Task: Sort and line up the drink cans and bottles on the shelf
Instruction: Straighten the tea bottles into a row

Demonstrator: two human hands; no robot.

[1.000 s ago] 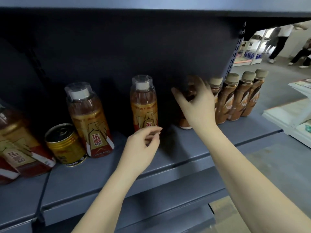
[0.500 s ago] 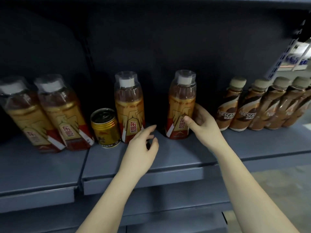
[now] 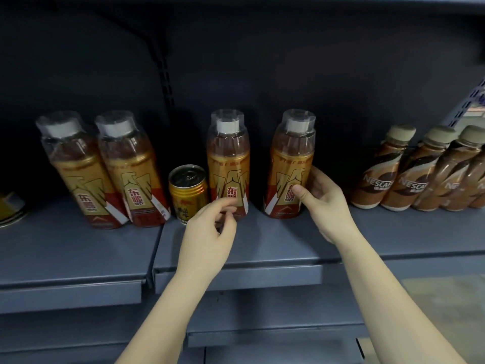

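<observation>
Several orange energy-drink bottles stand on the grey shelf (image 3: 262, 248). My right hand (image 3: 319, 198) grips the lower part of the rightmost orange bottle (image 3: 290, 164), thumb on its label. My left hand (image 3: 207, 232) hovers with loosely curled fingers in front of the middle orange bottle (image 3: 227, 158), holding nothing. A small gold can (image 3: 187, 191) stands just left of that bottle. Two more orange bottles (image 3: 105, 166) lean side by side at the left. Brown Nescafe coffee bottles (image 3: 409, 174) form a tight row at the right.
A dark back panel with a slotted upright (image 3: 165, 72) closes the shelf behind the drinks. A stack of flat yellow-and-white items (image 3: 10, 210) shows at the far left edge. Lower shelves (image 3: 262, 332) run beneath.
The view has swung left, away from the aisle. My right hand left the coffee bottles and took hold of the rightmost orange bottle. My left hand stayed in front of the middle bottle.
</observation>
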